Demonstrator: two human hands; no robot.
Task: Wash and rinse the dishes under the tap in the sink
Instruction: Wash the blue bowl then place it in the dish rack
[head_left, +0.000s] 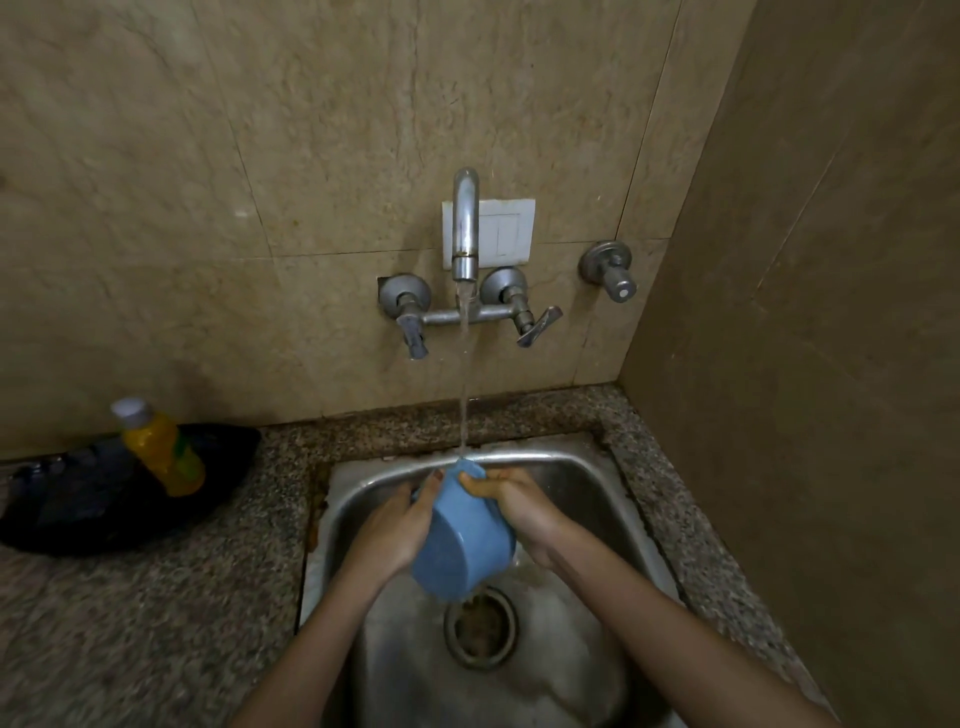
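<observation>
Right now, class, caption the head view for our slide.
Left hand and right hand hold a blue cup under the running tap over the steel sink.

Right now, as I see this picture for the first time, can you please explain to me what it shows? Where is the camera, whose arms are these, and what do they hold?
There is no machine here. A person wears one wide-angle camera on the head, so you look forward and down along their own arms. The left hand and the right hand both grip a blue cup, tilted with its base toward the camera, over a steel sink. Water runs from the wall tap onto the cup's far end. Below the cup is the round drain. On the speckled stone counter at the left, a yellow bottle with a pale cap leans in something black, perhaps a bag or a tray; I cannot tell which.
</observation>
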